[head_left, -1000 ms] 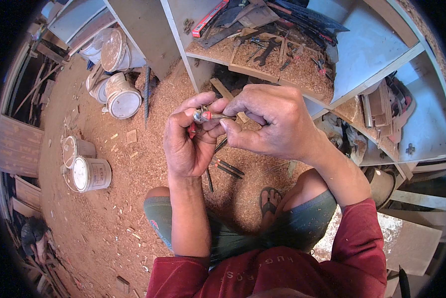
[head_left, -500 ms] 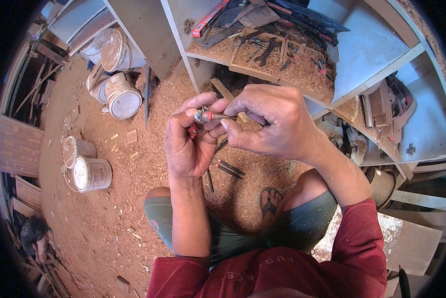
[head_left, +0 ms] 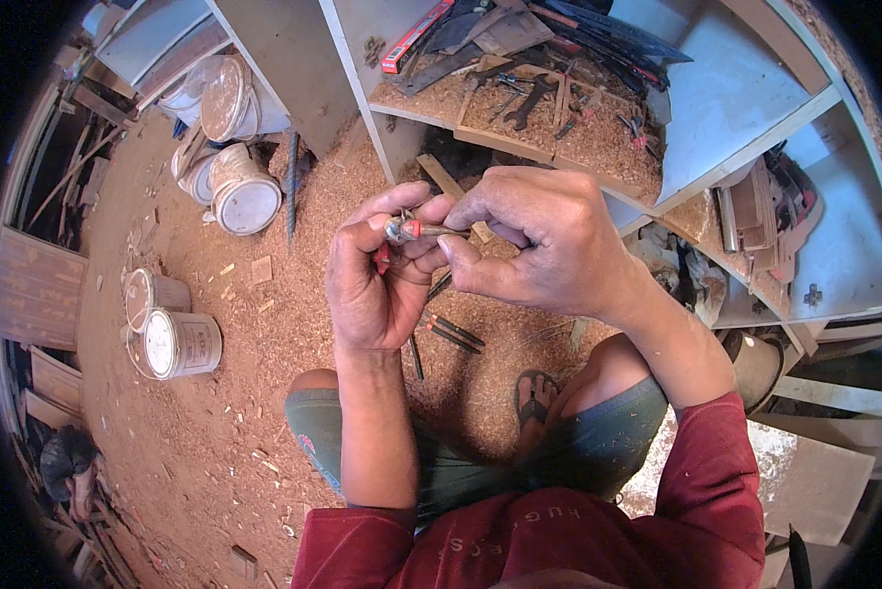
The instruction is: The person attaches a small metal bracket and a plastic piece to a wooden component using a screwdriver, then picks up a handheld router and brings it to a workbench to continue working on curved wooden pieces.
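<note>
Over a brown floor point(head_left: 166, 432) strewn with pale wood shavings point(head_left: 284, 314): one small silvery metal fitting with red collar and slim shaft point(head_left: 413, 229), held between two bare hands. Left hand point(head_left: 372, 285): fingers clamped round its rounded end. Right hand point(head_left: 539, 240): thumb and forefinger pinched together on the shaft. Risk, in my judgement: a slackened pinch could lose it among the shavings. Nearby: black-and-orange tool handles point(head_left: 458, 331), grounded; round white plastic bucket point(head_left: 183, 345), left; open white-panelled shelving point(head_left: 716, 147), bearing a dark metal wrench point(head_left: 529, 102), ahead.

metal piece point(head_left: 396, 229) partly hidden, kind uncertain, shirt point(head_left: 529, 535) cut off
</note>
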Tool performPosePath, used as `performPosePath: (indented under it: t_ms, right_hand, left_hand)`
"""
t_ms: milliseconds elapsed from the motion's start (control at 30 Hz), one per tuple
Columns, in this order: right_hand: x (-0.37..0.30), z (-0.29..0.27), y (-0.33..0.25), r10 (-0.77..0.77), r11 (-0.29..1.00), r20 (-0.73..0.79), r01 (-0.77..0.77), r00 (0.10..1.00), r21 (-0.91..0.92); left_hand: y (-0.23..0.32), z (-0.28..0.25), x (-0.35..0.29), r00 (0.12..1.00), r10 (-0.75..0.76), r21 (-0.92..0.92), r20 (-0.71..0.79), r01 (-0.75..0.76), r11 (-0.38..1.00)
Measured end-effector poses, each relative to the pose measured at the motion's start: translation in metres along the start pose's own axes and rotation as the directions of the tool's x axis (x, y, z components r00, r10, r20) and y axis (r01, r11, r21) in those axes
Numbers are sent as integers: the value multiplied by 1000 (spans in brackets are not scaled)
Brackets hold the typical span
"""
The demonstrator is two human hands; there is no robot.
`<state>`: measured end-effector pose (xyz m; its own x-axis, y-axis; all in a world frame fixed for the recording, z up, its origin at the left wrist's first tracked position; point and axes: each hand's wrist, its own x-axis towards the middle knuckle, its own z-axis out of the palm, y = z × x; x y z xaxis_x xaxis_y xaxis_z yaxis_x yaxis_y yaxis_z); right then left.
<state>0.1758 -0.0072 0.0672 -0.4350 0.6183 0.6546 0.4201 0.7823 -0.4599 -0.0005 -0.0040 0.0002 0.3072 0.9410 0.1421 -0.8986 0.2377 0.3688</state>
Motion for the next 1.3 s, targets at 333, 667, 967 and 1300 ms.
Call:
performPosePath:
  t_ms: [333, 667, 967, 1300]
  right_hand:
    - [0, 0, 1, -7, 1000, 3, 7, 1000, -2]
    - [0, 0, 1, -4, 1000, 1, 4, 1000, -7]
    - [0, 0, 0, 5, 1000, -4, -5, 1000, 0]
    - [1, 0, 0, 0, 1000, 0, 0, 1000, 5]
  left_hand:
    - [0, -1, 0, 1000, 5, 20, -12, -5, 1000]
    - [0, -1, 0, 1000, 0, 11, -13, 0, 1000]
    - [0, -2, 0, 1000, -8, 7, -14, 8, 1000]
    - [0, 0, 0, 1000, -10, -1, -18, 10, 1000]
